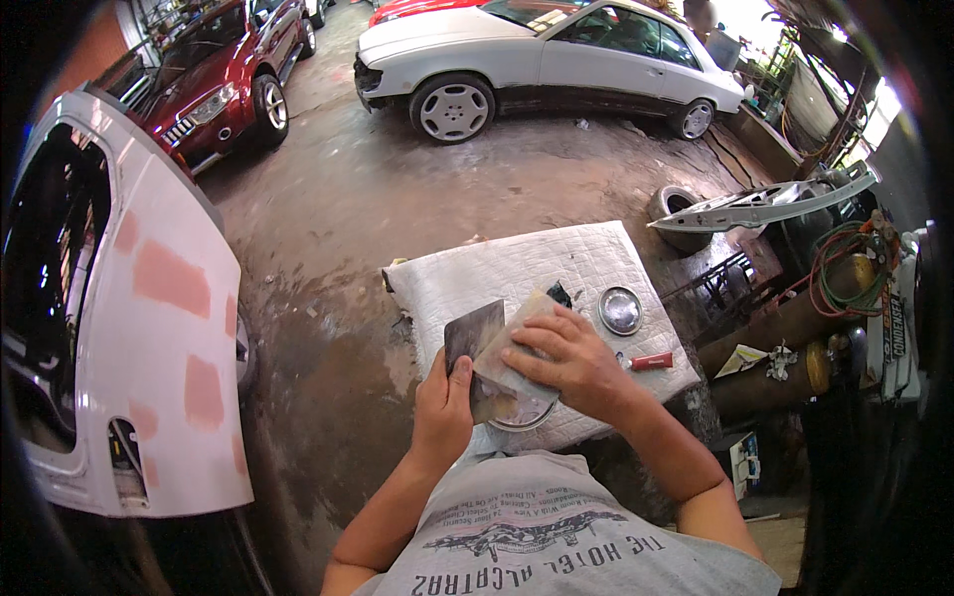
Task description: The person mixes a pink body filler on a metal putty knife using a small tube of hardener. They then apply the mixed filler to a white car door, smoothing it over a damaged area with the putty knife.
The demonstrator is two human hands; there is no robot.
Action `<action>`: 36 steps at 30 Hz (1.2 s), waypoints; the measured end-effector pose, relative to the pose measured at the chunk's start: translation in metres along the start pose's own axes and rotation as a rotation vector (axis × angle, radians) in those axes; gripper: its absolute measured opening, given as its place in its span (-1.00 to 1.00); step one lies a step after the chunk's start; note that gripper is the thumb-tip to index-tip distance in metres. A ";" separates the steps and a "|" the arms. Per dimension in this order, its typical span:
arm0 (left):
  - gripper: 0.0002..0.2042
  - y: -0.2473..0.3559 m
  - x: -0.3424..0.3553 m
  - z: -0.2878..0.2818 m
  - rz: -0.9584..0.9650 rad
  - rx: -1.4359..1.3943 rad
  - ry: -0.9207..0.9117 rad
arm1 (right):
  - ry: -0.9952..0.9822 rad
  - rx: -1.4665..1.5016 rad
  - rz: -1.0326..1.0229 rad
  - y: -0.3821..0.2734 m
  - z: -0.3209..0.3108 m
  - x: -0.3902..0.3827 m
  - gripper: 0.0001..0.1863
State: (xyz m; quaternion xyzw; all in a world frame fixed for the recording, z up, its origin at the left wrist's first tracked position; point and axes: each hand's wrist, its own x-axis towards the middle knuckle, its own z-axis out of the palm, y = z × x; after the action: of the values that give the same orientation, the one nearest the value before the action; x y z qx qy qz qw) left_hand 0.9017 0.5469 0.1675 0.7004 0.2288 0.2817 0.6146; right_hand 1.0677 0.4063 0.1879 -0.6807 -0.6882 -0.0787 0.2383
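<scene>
Left hand (443,405): ahead of the grey shirt (556,475) – gripping, thumb up
Right hand (571,360): ahead of the shirt – fingers spread leftward
Forearms (676,447): flanking the shirt, angled inward

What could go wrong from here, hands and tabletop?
1. The left hand grips the dark plate at its side; pressure from the pale flat piece in the right hand might tilt it.
2. The red tube lies near the right edge of the white quilted cover, close to the right forearm; a sideways swing might knock it off.
</scene>
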 end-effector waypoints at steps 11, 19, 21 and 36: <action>-0.71 -0.016 0.008 -0.008 0.060 0.120 0.118 | -0.079 0.094 -0.138 -0.032 0.027 -0.020 -0.60; -0.68 -0.022 0.018 -0.008 -0.059 -0.183 0.196 | 0.103 0.412 0.086 -0.037 0.015 -0.035 -0.50; -0.70 -0.035 0.011 -0.002 -0.227 -0.520 0.174 | 0.181 0.488 0.059 -0.047 0.010 -0.029 -0.40; -0.71 -0.021 -0.035 -0.014 -0.454 -1.033 0.328 | -0.098 0.282 0.305 -0.014 0.062 -0.072 -0.19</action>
State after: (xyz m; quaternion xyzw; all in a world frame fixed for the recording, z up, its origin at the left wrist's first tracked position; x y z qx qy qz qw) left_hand 0.8673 0.5370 0.1435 0.1907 0.2983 0.3225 0.8779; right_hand 1.0370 0.3680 0.1056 -0.7397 -0.5924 0.0886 0.3067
